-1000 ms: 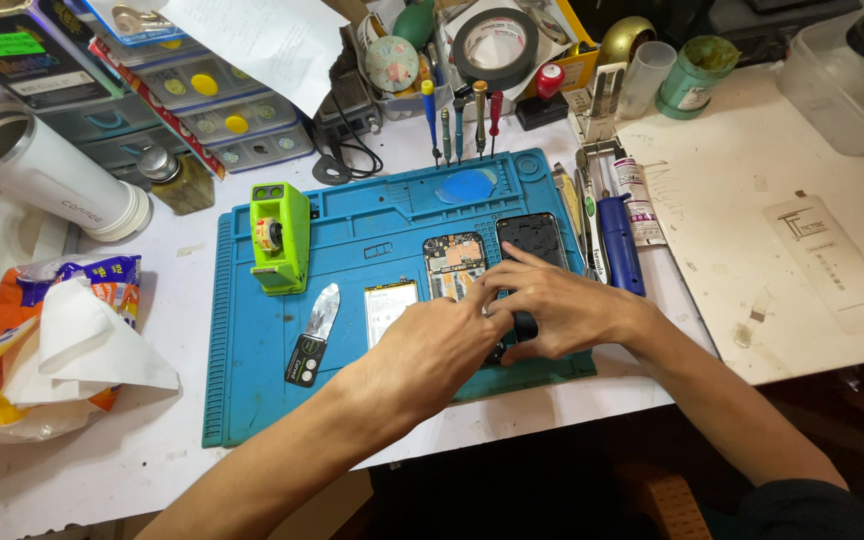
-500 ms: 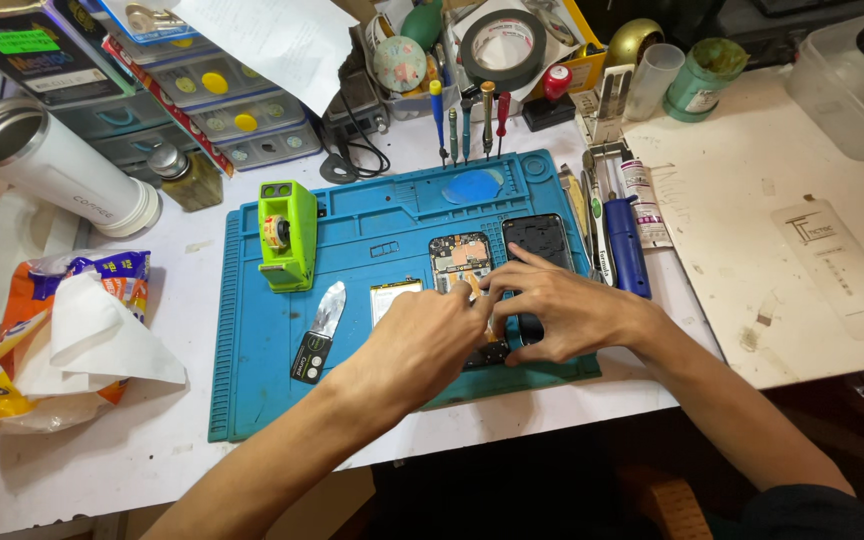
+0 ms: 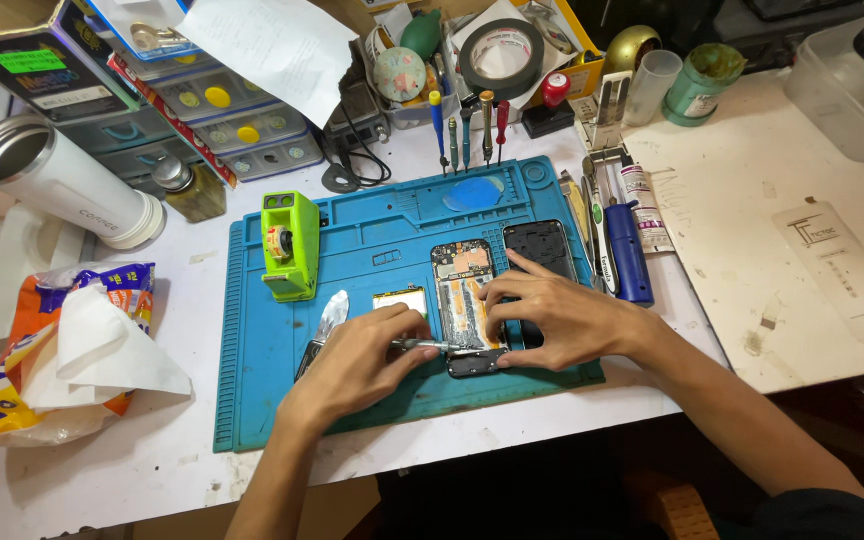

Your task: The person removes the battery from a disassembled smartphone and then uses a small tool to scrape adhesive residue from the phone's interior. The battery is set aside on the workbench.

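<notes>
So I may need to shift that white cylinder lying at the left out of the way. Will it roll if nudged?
Probably. The white cylinder lies on its side on the flat white table, so a sideways push would likely roll it. Its open metal rim suggests a hollow flask, maybe light if nothing is in it.

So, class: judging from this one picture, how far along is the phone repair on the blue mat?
Done: the opened phone lies with its insides exposed, and the dark back cover sits apart beside it. In hand: the left hand works a thin metal tool at the phone's lower end while the right hand steadies it. Left: the cover is not yet refitted.
</notes>
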